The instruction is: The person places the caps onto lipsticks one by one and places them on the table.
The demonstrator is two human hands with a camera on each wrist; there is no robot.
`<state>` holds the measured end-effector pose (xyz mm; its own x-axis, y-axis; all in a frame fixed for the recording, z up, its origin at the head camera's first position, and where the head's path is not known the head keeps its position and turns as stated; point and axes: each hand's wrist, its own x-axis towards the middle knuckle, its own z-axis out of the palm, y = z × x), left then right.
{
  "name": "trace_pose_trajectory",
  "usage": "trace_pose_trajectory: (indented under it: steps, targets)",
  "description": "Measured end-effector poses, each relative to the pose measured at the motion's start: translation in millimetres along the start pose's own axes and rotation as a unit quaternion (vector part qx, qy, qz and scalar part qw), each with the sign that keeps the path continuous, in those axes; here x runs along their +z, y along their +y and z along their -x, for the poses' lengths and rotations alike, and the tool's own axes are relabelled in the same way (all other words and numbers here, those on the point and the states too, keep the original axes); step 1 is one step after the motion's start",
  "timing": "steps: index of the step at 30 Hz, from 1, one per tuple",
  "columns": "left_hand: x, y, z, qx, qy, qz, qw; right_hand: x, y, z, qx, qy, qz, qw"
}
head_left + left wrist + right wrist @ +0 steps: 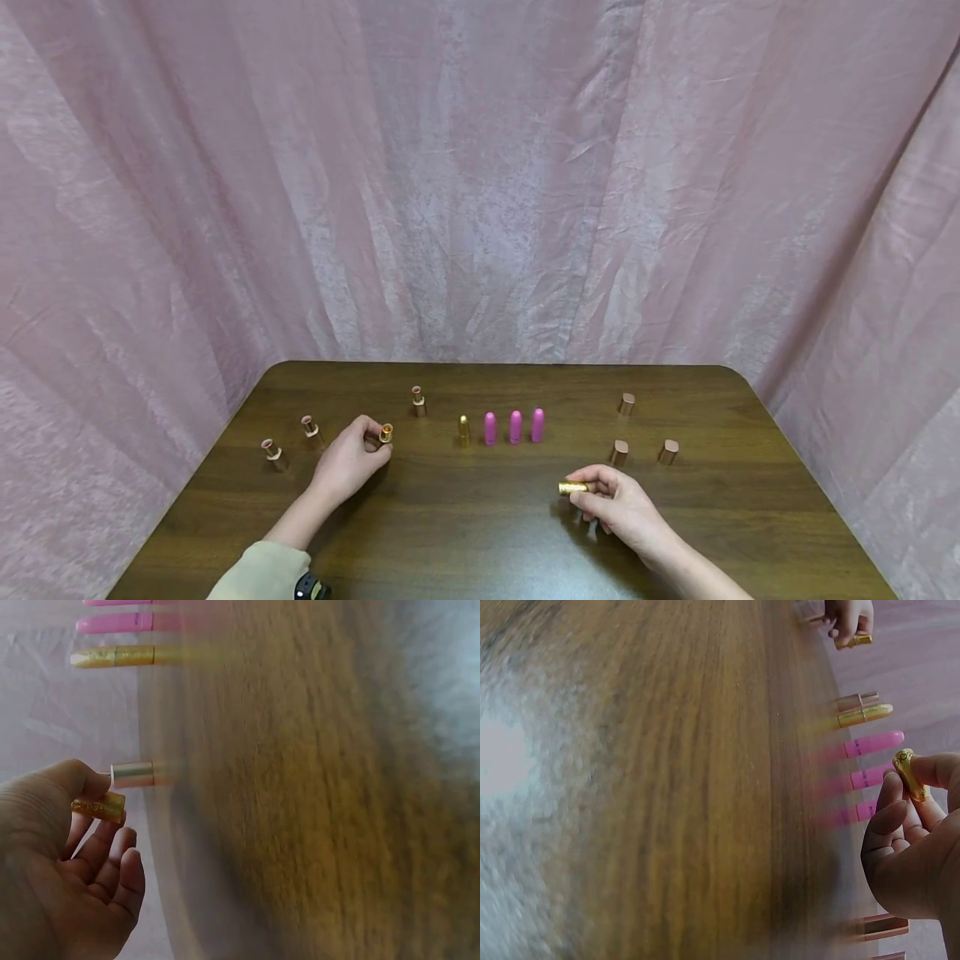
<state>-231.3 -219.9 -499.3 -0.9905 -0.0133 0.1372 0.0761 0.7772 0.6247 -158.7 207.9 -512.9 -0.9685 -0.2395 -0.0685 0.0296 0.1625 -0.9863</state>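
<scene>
At the left of the table, my left hand point(348, 458) pinches an uncapped gold lipstick tube point(386, 433) between thumb and fingers. Its open end faces up in the head view; in the left wrist view the tube point(99, 807) shows a patterned gold surface. Over the right half, my right hand point(622, 508) holds a gold lipstick cap point(573, 488) lying sideways, one end pointing left. Between the hands, farther back, stand a closed gold bullet-shaped lipstick point(463, 432) and three pink ones point(515, 427) in a row.
Three uncapped rose-gold lipstick tubes point(418, 402) stand upright around my left hand. Three rose-gold caps point(669, 452) stand beyond my right hand. The brown wooden table point(465, 533) has rounded far corners, and a pink curtain point(495, 183) hangs behind it.
</scene>
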Motion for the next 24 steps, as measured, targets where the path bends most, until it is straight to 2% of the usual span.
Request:
trace_pose_trajectory:
  steps: [4, 10, 15, 19, 24]
  targets:
    - [-2.6, 0.0, 5.0, 0.024, 0.005, -0.011, 0.9996, 0, 0, -0.1, -0.002, 0.002, -0.002, 1.0000]
    - [-10.4, -6.4, 8.5, 0.077, 0.006, -0.032, 0.9965, -1, 1, 0.5, 0.003, 0.006, -0.005, 1.0000]
    - [-16.9, -8.9, 12.0, 0.096, 0.006, -0.033, 0.9949, -1, 1, 0.6, 0.005, 0.012, 0.001, 0.9999]
    - [-21.6, -3.9, 16.3, 0.118, 0.008, -0.039, 0.9922, -2, 0, -0.3, 0.004, 0.011, -0.002, 0.9999]
    - [-24.3, 11.1, 23.4, 0.152, 0.003, -0.045, 0.9874, -2, -1, -0.7, 0.002, 0.011, -0.009, 0.9999]
